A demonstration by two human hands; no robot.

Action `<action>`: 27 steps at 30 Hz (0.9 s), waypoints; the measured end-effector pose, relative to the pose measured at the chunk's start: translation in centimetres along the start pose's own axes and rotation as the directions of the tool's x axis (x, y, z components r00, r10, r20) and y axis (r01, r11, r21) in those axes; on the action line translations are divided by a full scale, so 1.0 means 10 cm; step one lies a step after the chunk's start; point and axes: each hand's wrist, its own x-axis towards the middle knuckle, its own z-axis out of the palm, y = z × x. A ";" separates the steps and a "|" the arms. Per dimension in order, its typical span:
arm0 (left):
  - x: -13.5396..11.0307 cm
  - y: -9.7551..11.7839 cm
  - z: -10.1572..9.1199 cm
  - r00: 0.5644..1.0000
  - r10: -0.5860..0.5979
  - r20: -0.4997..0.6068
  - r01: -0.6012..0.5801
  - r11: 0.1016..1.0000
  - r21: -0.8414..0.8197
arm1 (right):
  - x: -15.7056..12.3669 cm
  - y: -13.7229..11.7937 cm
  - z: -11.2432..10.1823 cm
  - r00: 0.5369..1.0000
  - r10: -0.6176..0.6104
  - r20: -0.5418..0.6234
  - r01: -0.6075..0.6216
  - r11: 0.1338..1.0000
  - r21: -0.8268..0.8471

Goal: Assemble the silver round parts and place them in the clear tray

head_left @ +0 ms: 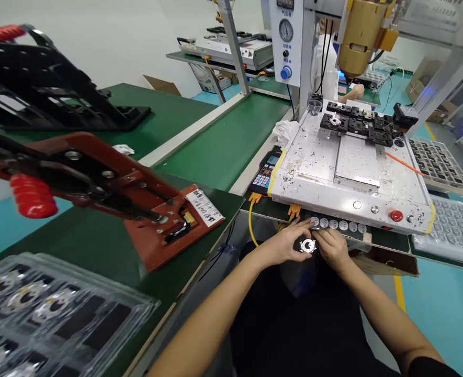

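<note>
My left hand curls its thumb and fingers around a small round white-and-silver part with a dark curved opening, held above my lap. Close on its other side is my right hand, fingers bent and pressed together; whatever they pinch is hidden. Just beyond both hands, a row of round white discs lies along the front edge of the bench, below the white machine base. A similar silver part sits on the black fixture of that machine.
At left, a red-brown toggle clamp fixture stands near a clear tray of silver parts. A keypad and yellow cable lie left of the machine. A brass-coloured head hangs above it. Behind, another person's hand shows.
</note>
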 end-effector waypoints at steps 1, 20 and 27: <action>-0.01 0.01 -0.01 1.000 -0.001 0.011 0.001 1.000 -0.003 | -0.05 0.00 0.01 1.000 -0.018 -0.003 0.018 1.000 0.001; 0.00 0.21 0.39 0.917 0.015 -0.400 0.031 0.994 0.109 | -0.29 -0.03 -0.49 0.916 0.336 -0.218 -0.303 0.937 0.172; -0.30 0.61 0.36 0.870 -0.302 -0.390 0.145 0.912 -0.383 | -0.06 -0.31 -0.86 0.852 0.505 -0.139 -0.428 0.824 0.372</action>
